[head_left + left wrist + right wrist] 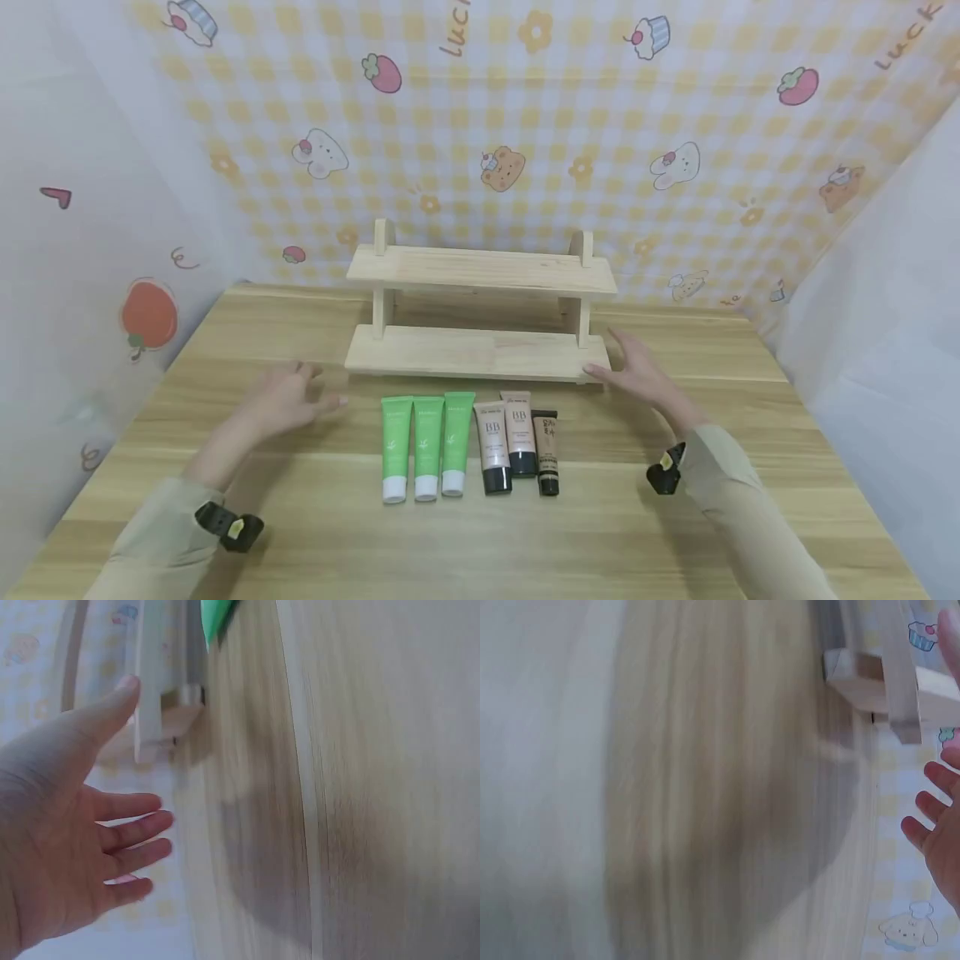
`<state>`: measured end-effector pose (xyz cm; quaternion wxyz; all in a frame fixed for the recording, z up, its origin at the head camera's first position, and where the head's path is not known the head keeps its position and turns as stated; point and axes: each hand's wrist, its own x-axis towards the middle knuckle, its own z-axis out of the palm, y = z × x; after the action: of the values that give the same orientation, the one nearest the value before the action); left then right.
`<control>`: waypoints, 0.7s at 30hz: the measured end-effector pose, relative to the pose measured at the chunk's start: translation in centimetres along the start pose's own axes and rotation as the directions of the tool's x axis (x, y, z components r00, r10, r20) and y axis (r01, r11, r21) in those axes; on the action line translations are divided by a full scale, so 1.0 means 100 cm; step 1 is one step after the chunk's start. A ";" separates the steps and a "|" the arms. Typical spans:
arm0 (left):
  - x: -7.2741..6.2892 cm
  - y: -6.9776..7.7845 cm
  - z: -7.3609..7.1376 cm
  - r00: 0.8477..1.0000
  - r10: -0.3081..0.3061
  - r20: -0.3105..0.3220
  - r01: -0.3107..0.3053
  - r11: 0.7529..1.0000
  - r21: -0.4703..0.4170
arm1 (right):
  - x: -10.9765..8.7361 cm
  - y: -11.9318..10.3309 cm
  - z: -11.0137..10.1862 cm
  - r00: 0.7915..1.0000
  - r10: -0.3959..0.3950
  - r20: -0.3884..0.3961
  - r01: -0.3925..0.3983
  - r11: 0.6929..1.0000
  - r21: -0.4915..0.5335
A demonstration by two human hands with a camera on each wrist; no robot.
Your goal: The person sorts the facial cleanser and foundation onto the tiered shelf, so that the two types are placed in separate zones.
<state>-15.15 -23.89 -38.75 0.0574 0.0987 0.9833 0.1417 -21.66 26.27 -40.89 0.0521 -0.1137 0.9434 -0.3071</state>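
Note:
A two-tier wooden shelf (480, 352) stands at the back of the table. My right hand (637, 371) is at its right end, thumb over the lower board's corner; whether it touches the wood I cannot tell. In the right wrist view that hand (943, 825) has its fingers spread. My left hand (281, 400) hovers left of the shelf, holding nothing; the left wrist view shows this hand (82, 825) with fingers loosely extended. In front of the shelf lie three green tubes (427, 442) with white caps, two beige BB cream tubes (492, 437) with black caps and a slim brown tube (547, 450).
The wood-grain table (480, 550) runs back to a yellow checked cloth (450, 108) with cartoon prints. White cloth walls (90, 267) close off both sides. A black wrist strap with a camera (232, 527) is on each forearm.

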 end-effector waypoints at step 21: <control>-0.004 0.055 0.018 0.967 0.017 0.256 0.070 0.943 -0.326 | 0.035 -0.015 -0.001 0.994 0.090 0.065 -0.099 0.983 0.153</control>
<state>-13.48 -18.31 -38.79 0.2012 0.0917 0.9308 0.2910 -24.80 24.29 -40.09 0.1027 -0.0730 0.9189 -0.3737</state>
